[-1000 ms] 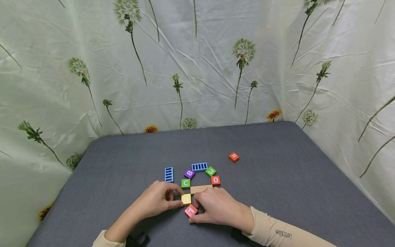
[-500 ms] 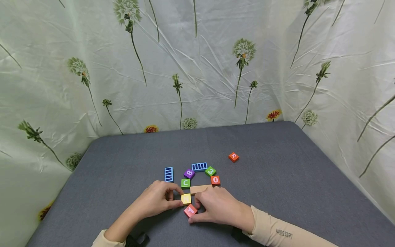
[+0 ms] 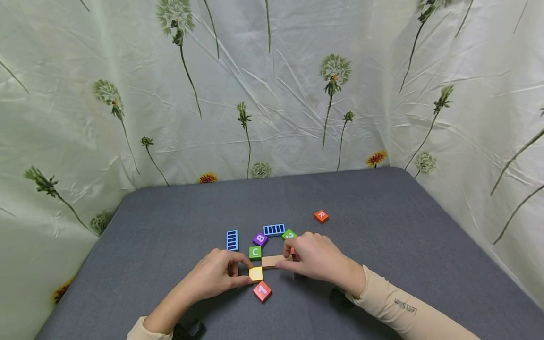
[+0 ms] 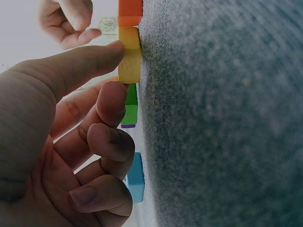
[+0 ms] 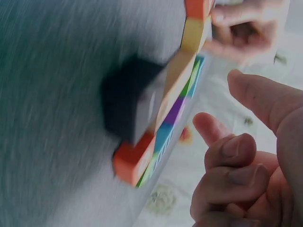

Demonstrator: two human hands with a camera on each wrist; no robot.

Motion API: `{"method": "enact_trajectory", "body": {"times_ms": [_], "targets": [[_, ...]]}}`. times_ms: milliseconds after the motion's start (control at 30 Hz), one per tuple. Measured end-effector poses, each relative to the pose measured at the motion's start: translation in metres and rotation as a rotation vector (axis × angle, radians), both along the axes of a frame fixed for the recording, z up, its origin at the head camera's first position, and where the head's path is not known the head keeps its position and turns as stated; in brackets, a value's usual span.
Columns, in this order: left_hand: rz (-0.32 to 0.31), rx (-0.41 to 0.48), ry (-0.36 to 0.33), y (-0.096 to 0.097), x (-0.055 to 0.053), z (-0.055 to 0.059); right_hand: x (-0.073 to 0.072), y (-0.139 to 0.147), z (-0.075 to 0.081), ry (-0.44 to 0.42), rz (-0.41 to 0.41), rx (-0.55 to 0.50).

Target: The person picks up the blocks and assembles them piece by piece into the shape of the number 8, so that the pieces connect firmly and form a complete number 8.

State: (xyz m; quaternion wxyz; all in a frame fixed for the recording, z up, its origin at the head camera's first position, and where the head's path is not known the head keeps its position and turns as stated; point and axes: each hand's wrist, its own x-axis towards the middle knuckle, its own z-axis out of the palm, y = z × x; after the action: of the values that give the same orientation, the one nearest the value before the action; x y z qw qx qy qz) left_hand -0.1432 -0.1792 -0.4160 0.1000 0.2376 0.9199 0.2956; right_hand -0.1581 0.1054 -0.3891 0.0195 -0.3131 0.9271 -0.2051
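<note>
My left hand (image 3: pixel 217 274) pinches the yellow letter block (image 3: pixel 256 274) at its left side between thumb and index finger. Just below that block lies the pink-red "1" block (image 3: pixel 262 292), tilted like a diamond. Above them the plain wooden plank (image 3: pixel 272 261) lies crosswise. My right hand (image 3: pixel 316 257) hovers over the plank's right end with thumb and fingers spread apart, holding nothing, and mostly covers the orange-red block (image 5: pixel 130 161) there. In the right wrist view a blurred dark block (image 5: pixel 135 101) stands beside the plank.
The green "C" block (image 3: pixel 255 253), purple "8" block (image 3: pixel 260 239), blue barred block (image 3: pixel 274 230) and a green block (image 3: pixel 289 234) curve above the plank. A second blue barred block (image 3: pixel 232 240) lies left, an orange "R" block (image 3: pixel 321 216) farther back right. Floral curtain (image 3: pixel 289 94) hangs behind.
My right hand has left the "1" block and moved up and to the right, over the plank's right end. My left hand stays at the yellow block.
</note>
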Motion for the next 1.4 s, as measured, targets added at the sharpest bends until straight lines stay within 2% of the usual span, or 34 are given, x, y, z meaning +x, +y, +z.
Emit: {"method": "enact_trajectory", "body": {"times_ms": [133, 333, 767, 967, 1400], "targets": [[0.001, -0.007, 0.0, 0.0, 0.0, 0.0, -0.011, 0.012, 0.0, 0.035, -0.046, -0.024], [0.008, -0.015, 0.006, 0.001, 0.002, 0.002, -0.028, 0.028, -0.001, 0.036, -0.135, -0.034], [0.017, -0.021, -0.003, 0.003, 0.002, 0.003, -0.066, 0.065, -0.01, -0.039, -0.248, -0.097], [0.016, -0.014, -0.005, 0.002, 0.002, 0.002, -0.074, 0.078, -0.016, -0.082, -0.287, -0.099], [0.022, -0.017, 0.001, 0.002, 0.002, 0.001, -0.086, 0.089, -0.024, -0.094, -0.303, -0.061]]}}
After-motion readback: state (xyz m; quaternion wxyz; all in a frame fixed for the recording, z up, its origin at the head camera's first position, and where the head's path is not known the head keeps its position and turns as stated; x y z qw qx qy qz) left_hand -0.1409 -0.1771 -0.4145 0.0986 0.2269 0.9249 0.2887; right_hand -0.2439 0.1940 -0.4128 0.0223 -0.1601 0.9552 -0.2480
